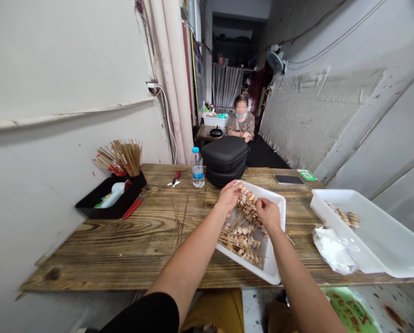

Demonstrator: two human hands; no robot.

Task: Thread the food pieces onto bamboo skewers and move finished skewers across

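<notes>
A white plastic tray (276, 273) holds several bamboo skewers threaded with small pale, pinkish-beige pieces (244, 241); I cannot tell what food they are. My left hand (229, 196) is over the tray's far left corner, its fingers curled at the end of a loaded skewer (247, 200). On the right side of the tray, my right hand (267, 213) is closed in a pinch at the pieces of that same far group. The palms hide part of what the fingertips hold. Bare skewers (179, 222) lie loose on the wooden table left of the tray.
A larger white bin (394, 231) with a few loaded skewers stands right, beside a plastic bag (333, 249). Behind the tray are a black case (225, 159), a water bottle (198, 169) and a phone (289, 179). A black box (106, 212) and bundled skewers (126, 157) sit left. A person sits beyond.
</notes>
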